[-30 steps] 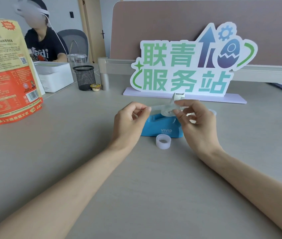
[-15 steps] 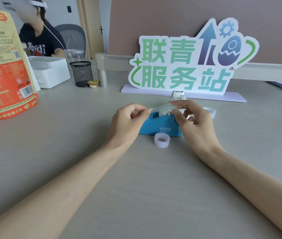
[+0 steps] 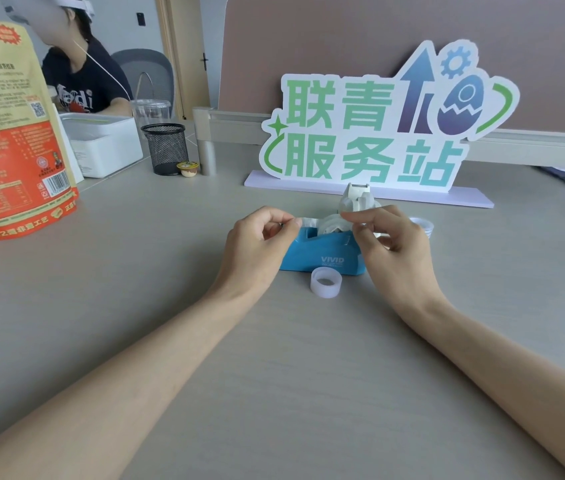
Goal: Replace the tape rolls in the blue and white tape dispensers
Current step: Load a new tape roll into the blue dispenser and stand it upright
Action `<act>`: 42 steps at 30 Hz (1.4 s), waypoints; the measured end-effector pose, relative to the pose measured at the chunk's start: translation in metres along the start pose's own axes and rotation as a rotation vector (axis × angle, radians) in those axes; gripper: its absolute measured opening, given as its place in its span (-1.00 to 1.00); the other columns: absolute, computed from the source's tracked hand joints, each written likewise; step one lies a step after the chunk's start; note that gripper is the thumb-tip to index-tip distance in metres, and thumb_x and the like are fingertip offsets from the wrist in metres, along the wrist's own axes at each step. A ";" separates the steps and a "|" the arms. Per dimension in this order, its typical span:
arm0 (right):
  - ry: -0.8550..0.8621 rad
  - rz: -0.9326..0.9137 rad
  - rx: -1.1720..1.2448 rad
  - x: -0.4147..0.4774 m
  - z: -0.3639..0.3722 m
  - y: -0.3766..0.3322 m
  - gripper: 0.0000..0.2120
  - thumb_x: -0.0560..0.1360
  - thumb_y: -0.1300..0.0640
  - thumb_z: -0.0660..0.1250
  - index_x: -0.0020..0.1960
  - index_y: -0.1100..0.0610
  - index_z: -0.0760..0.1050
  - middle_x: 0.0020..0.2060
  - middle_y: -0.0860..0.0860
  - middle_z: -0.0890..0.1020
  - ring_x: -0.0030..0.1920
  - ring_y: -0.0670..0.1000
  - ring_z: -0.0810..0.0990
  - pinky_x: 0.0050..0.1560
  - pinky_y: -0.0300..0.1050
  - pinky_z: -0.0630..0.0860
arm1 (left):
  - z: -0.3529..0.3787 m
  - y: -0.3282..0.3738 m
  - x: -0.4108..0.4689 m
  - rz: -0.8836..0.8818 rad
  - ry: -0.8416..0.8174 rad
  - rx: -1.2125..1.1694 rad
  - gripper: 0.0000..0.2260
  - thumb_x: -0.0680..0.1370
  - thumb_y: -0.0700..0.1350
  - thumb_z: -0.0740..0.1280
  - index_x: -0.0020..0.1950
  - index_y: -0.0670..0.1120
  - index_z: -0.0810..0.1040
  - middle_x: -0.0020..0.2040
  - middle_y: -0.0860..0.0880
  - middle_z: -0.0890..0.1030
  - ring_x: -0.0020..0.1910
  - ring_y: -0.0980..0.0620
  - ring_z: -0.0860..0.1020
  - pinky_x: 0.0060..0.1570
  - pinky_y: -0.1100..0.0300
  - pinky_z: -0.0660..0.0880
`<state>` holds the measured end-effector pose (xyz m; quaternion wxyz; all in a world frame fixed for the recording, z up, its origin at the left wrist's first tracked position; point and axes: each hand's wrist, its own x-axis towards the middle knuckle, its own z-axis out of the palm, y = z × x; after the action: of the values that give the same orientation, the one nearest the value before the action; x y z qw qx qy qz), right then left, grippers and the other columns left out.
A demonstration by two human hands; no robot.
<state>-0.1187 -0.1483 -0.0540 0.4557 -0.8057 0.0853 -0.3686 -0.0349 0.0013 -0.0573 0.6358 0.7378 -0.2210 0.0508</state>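
A blue tape dispenser (image 3: pixel 322 255) marked VIVID stands mid-table. A clear tape roll (image 3: pixel 330 226) sits in its top. My left hand (image 3: pixel 257 247) pinches the free end of the tape strip (image 3: pixel 308 221) at the dispenser's left end. My right hand (image 3: pixel 392 244) grips the roll from the right with thumb and fingers. A white tape dispenser (image 3: pixel 358 199) stands just behind the blue one. A small, nearly empty tape core (image 3: pixel 326 282) lies on the table in front of the blue dispenser. Another white roll (image 3: pixel 423 226) peeks out behind my right hand.
A cut-out sign (image 3: pixel 378 133) on a lilac base stands behind the dispensers. A large orange snack bag (image 3: pixel 11 140) stands at far left, with a white box (image 3: pixel 101 143), black mesh pen cup (image 3: pixel 167 148) and small lidded cup (image 3: pixel 187 168) behind. A person sits beyond.
The roll has come down from above the blue dispenser into its top. Both hands have lowered slightly, with the strip still stretched between them.
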 end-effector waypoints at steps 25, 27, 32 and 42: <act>-0.082 -0.104 -0.191 -0.005 -0.001 -0.003 -0.60 0.53 0.24 0.25 0.35 0.03 0.48 0.17 -0.14 0.43 0.22 -0.12 0.43 0.20 -0.30 0.36 | -0.018 0.004 0.008 -0.228 0.104 -0.052 -0.84 0.54 -0.02 0.31 -0.24 0.01 0.49 -0.38 0.03 0.32 -0.39 0.10 0.31 -0.50 0.29 0.27; -0.085 -0.102 -0.190 -0.005 -0.001 -0.002 -0.62 0.53 0.23 0.26 0.33 0.04 0.49 0.18 -0.13 0.45 0.20 -0.14 0.44 0.14 -0.42 0.34 | -0.027 0.003 0.012 -0.249 0.132 -0.034 -0.81 0.53 -0.03 0.31 -0.27 0.01 0.46 -0.37 0.03 0.31 -0.38 0.09 0.30 -0.45 0.26 0.26; -0.095 -0.084 -0.184 -0.004 0.000 0.000 -0.65 0.54 0.22 0.25 0.30 0.04 0.51 0.20 -0.10 0.48 0.20 -0.12 0.46 0.10 -0.47 0.32 | -0.037 -0.001 0.017 -0.275 0.118 0.044 -0.88 0.53 -0.04 0.32 -0.18 -0.03 0.54 -0.38 0.02 0.30 -0.41 0.10 0.28 -0.41 0.25 0.26; -0.087 -0.073 -0.173 -0.004 0.000 -0.001 -0.67 0.55 0.20 0.25 0.30 0.04 0.50 0.20 -0.10 0.49 0.20 -0.08 0.49 0.21 -0.19 0.42 | -0.041 -0.011 0.014 -0.094 0.060 0.545 -0.88 0.41 0.03 0.35 -0.21 0.01 0.60 -0.31 0.12 0.57 -0.17 0.02 0.57 -0.17 0.15 0.47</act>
<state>-0.1212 -0.1461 -0.0555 0.3738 -0.8600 0.0677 -0.3407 -0.0091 0.0375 -0.0550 0.4216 0.8893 -0.1457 0.1004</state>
